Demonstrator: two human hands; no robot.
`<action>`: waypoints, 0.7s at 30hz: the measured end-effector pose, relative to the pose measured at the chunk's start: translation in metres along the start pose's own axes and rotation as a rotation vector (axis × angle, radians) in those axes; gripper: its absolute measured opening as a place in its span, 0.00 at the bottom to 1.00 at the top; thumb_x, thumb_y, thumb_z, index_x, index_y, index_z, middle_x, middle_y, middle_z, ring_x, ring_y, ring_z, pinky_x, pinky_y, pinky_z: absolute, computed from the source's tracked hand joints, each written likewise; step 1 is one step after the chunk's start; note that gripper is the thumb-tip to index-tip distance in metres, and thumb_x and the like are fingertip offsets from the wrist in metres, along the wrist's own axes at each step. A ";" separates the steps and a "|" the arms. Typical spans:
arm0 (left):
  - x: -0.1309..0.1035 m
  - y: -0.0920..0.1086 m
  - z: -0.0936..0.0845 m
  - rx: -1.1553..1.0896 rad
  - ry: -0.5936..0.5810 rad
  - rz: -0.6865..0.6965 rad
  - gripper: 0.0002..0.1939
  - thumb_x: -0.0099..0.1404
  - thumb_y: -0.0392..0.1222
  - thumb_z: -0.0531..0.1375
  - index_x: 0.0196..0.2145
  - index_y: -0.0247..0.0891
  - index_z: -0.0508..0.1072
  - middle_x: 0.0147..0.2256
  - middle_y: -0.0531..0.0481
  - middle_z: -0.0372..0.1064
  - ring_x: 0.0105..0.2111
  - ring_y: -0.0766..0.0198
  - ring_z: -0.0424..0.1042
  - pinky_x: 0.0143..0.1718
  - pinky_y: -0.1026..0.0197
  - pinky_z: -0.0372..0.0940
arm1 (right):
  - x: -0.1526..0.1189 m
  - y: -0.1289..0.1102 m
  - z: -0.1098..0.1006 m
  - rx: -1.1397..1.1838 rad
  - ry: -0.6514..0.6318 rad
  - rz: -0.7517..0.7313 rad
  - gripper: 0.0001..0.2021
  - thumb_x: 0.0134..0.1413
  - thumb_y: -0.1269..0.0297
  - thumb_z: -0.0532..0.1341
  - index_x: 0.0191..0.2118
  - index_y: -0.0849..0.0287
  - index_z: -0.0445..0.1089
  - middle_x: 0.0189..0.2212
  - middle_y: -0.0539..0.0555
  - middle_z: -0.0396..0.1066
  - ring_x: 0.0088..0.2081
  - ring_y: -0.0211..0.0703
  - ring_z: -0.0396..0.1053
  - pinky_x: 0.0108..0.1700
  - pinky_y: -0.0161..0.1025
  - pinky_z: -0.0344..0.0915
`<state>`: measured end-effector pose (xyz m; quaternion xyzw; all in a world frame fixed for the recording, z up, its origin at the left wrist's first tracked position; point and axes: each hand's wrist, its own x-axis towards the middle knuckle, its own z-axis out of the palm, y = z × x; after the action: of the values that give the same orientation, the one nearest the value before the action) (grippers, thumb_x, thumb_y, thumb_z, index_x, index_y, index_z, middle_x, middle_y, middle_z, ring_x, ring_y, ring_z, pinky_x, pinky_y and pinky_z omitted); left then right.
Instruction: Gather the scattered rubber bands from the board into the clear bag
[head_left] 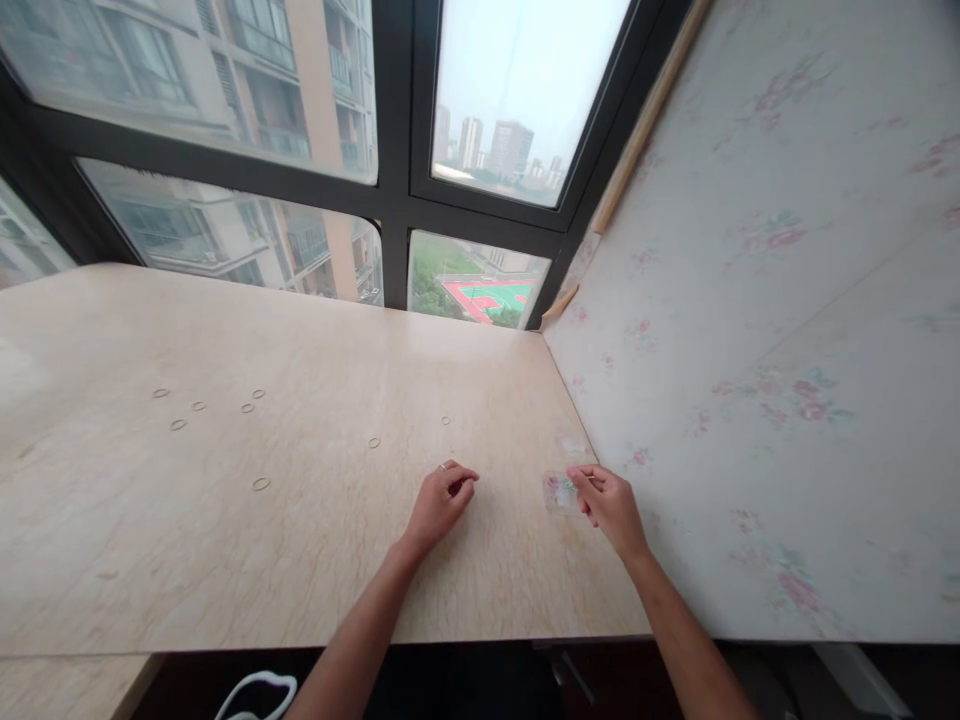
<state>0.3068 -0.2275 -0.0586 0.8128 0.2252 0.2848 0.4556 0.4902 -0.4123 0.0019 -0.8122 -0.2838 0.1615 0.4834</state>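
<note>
Near the middle of the marble-patterned counter, my left hand (pixel 441 505) rests with its fingers curled and thumb and forefinger pinched. A thin band shows on one of its fingers; anything inside the pinch is too small to tell. To its right, my right hand (pixel 609 505) is closed in a pinch over the right edge of a small clear packet or case (pixel 556 492). What its fingertips hold is unclear. Thin rings lie on the counter, one small ring (pixel 445 421) beyond my left hand and another ring (pixel 374 442) to its left.
Several more rings, such as one ring (pixel 261 484), are spread on the left of the counter (pixel 315 560). A small clear piece (pixel 571 444) lies by the floral wall (pixel 750 400) on the right. Dark-framed windows (pixel 395 200) stand behind. Below the front edge is a white looped object (pixel 259 685).
</note>
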 end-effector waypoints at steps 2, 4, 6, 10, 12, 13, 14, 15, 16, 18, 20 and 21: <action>0.000 0.000 0.000 0.001 0.003 0.004 0.11 0.61 0.36 0.53 0.32 0.38 0.76 0.31 0.49 0.71 0.29 0.66 0.68 0.32 0.63 0.61 | -0.009 0.007 -0.009 -0.070 0.021 -0.006 0.21 0.50 0.45 0.59 0.30 0.62 0.71 0.12 0.45 0.61 0.11 0.31 0.53 0.13 0.29 0.48; 0.000 0.000 0.000 -0.006 0.010 0.004 0.11 0.61 0.37 0.53 0.32 0.38 0.76 0.31 0.49 0.71 0.29 0.66 0.68 0.31 0.64 0.61 | -0.014 0.012 -0.012 -0.133 0.008 -0.018 0.21 0.51 0.46 0.58 0.33 0.62 0.73 0.12 0.46 0.62 0.11 0.31 0.54 0.14 0.30 0.49; 0.000 0.001 0.000 -0.015 0.014 -0.004 0.11 0.61 0.37 0.53 0.32 0.38 0.76 0.31 0.49 0.71 0.29 0.67 0.68 0.31 0.64 0.61 | -0.016 0.015 -0.013 -0.206 -0.035 -0.024 0.21 0.53 0.47 0.57 0.36 0.62 0.75 0.12 0.46 0.62 0.11 0.31 0.54 0.14 0.30 0.50; 0.000 0.004 -0.002 -0.028 0.030 -0.026 0.11 0.61 0.38 0.53 0.32 0.38 0.76 0.31 0.49 0.71 0.29 0.66 0.68 0.31 0.64 0.61 | -0.015 0.017 -0.014 -0.326 -0.092 -0.031 0.22 0.54 0.49 0.56 0.41 0.63 0.75 0.11 0.46 0.63 0.11 0.33 0.54 0.15 0.30 0.52; 0.000 0.004 -0.002 -0.038 0.035 -0.034 0.11 0.61 0.38 0.53 0.32 0.38 0.76 0.31 0.49 0.71 0.29 0.66 0.68 0.31 0.64 0.61 | -0.016 0.017 -0.016 -0.323 -0.067 -0.034 0.23 0.55 0.49 0.55 0.42 0.63 0.75 0.11 0.46 0.63 0.12 0.33 0.54 0.15 0.31 0.52; 0.000 0.005 -0.003 -0.043 0.038 -0.036 0.11 0.61 0.38 0.53 0.32 0.38 0.76 0.31 0.49 0.71 0.29 0.66 0.68 0.31 0.64 0.61 | -0.019 0.017 -0.017 -0.308 -0.047 -0.035 0.23 0.55 0.48 0.55 0.42 0.63 0.75 0.12 0.46 0.62 0.12 0.33 0.54 0.15 0.31 0.52; 0.000 0.005 -0.003 -0.048 0.041 -0.037 0.11 0.61 0.38 0.53 0.32 0.38 0.76 0.30 0.49 0.71 0.29 0.66 0.68 0.31 0.64 0.61 | -0.022 0.017 -0.017 -0.289 -0.025 -0.038 0.23 0.56 0.48 0.55 0.42 0.63 0.75 0.12 0.45 0.62 0.12 0.33 0.53 0.15 0.31 0.52; 0.000 0.005 -0.003 -0.051 0.043 -0.037 0.11 0.61 0.38 0.53 0.32 0.38 0.76 0.30 0.49 0.71 0.29 0.66 0.68 0.31 0.64 0.61 | -0.026 0.017 -0.017 -0.267 -0.004 -0.043 0.23 0.56 0.48 0.54 0.42 0.62 0.75 0.12 0.45 0.61 0.13 0.33 0.53 0.15 0.31 0.52; 0.000 0.005 -0.003 -0.054 0.045 -0.038 0.11 0.61 0.38 0.53 0.32 0.38 0.76 0.30 0.49 0.71 0.29 0.66 0.68 0.31 0.64 0.61 | -0.032 0.018 -0.015 -0.247 0.016 -0.050 0.22 0.56 0.48 0.55 0.41 0.62 0.75 0.12 0.45 0.60 0.13 0.33 0.53 0.16 0.31 0.52; 0.000 0.004 -0.003 -0.057 0.047 -0.042 0.11 0.61 0.37 0.53 0.32 0.38 0.76 0.30 0.49 0.71 0.29 0.66 0.68 0.31 0.64 0.61 | -0.045 0.020 -0.006 -0.213 0.038 -0.076 0.21 0.57 0.49 0.55 0.39 0.62 0.75 0.12 0.44 0.58 0.14 0.33 0.54 0.17 0.31 0.53; 0.000 0.004 -0.003 -0.057 0.044 -0.044 0.11 0.61 0.37 0.53 0.32 0.38 0.76 0.30 0.49 0.71 0.29 0.66 0.68 0.31 0.64 0.61 | -0.058 0.025 0.007 -0.180 0.012 -0.108 0.20 0.57 0.49 0.54 0.38 0.62 0.75 0.11 0.44 0.57 0.15 0.34 0.56 0.19 0.31 0.55; 0.000 0.004 -0.003 -0.055 0.042 -0.043 0.11 0.61 0.37 0.53 0.32 0.38 0.76 0.30 0.49 0.71 0.29 0.66 0.68 0.31 0.64 0.61 | -0.064 0.027 0.014 -0.170 -0.015 -0.128 0.20 0.58 0.50 0.54 0.37 0.62 0.75 0.12 0.45 0.58 0.15 0.35 0.58 0.20 0.31 0.57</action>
<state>0.3052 -0.2279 -0.0543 0.7885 0.2445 0.2981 0.4791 0.4408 -0.4525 -0.0294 -0.8292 -0.3514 0.1118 0.4201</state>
